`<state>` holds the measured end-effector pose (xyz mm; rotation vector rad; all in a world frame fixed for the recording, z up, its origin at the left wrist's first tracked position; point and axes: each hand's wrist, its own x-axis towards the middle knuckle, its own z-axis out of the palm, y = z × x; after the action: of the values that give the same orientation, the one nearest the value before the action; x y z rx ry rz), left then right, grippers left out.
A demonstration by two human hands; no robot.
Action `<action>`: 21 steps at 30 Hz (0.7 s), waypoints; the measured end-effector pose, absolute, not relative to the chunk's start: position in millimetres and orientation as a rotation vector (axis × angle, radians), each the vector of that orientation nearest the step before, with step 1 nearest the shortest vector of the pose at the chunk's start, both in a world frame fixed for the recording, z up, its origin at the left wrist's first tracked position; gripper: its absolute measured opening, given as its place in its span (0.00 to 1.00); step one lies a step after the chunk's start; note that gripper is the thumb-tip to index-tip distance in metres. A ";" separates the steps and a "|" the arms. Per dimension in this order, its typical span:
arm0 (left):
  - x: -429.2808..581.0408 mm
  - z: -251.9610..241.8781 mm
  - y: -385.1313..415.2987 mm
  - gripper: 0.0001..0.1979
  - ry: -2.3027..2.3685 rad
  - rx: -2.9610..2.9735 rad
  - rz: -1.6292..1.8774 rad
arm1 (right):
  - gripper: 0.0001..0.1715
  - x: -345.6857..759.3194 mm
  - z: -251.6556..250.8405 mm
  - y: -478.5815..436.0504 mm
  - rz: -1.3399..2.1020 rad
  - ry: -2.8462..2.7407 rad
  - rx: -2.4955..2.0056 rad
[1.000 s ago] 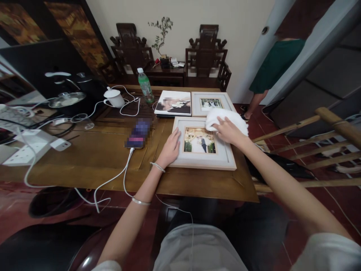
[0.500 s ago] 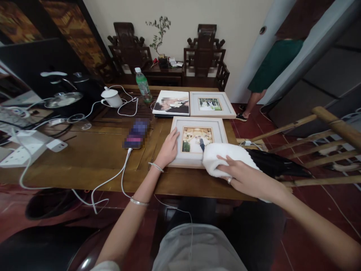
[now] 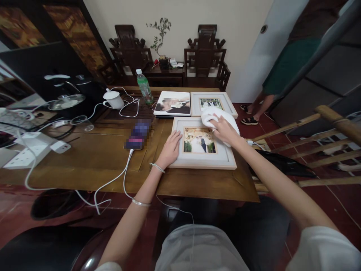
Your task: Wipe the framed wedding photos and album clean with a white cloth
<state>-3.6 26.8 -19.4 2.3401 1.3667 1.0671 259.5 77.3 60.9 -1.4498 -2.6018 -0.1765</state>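
Note:
A light wooden picture frame [image 3: 225,162] with a wedding photo lies flat near the table's front edge. My left hand [image 3: 170,148] rests on its left border, fingers stretched out. My right hand [image 3: 223,130] is closed on a folded white cloth [image 3: 220,113] at the frame's upper right corner. The cloth hides that corner and overlaps the lower edge of a second picture frame [image 3: 196,98] behind it. To the left of that second frame lies a white-edged photo panel [image 3: 172,103], with something dark beneath it.
Left of my left hand are a phone [image 3: 137,134] on a charging cable, a green-labelled bottle [image 3: 144,87], a lidded white cup [image 3: 113,99] and a power strip [image 3: 29,150]. A wooden chair [image 3: 335,122] stands at right; a person [image 3: 293,64] is beyond.
My right hand has moved the cloth from the frame's lower right corner up to its upper right corner. My left hand stays on the left border. The person behind has shifted right.

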 end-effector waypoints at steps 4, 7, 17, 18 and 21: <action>-3.9 -19.8 27.1 0.19 1.356 2.315 1.078 | 0.27 250.5 58.1 83.3 -0.202 -2.731 -1.447; -3.5 -20.3 27.8 0.19 1.365 2.318 1.075 | 0.26 248.6 53.7 64.0 -0.168 -2.838 -1.378; -0.4 -17.7 26.1 0.20 1.421 2.341 1.057 | 0.24 247.4 95.7 -59.3 0.423 -2.965 -1.246; -0.4 -17.4 25.9 0.20 1.428 2.339 1.052 | 0.24 244.8 98.1 -66.2 0.470 -2.961 -1.230; -0.8 -17.2 25.8 0.20 1.435 2.337 1.047 | 0.29 236.5 92.1 -72.6 0.523 -2.945 -1.118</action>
<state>-0.8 25.8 -17.2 2.3365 1.4350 1.0471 236.5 -72.6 92.1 -1.1178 -2.9455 0.5225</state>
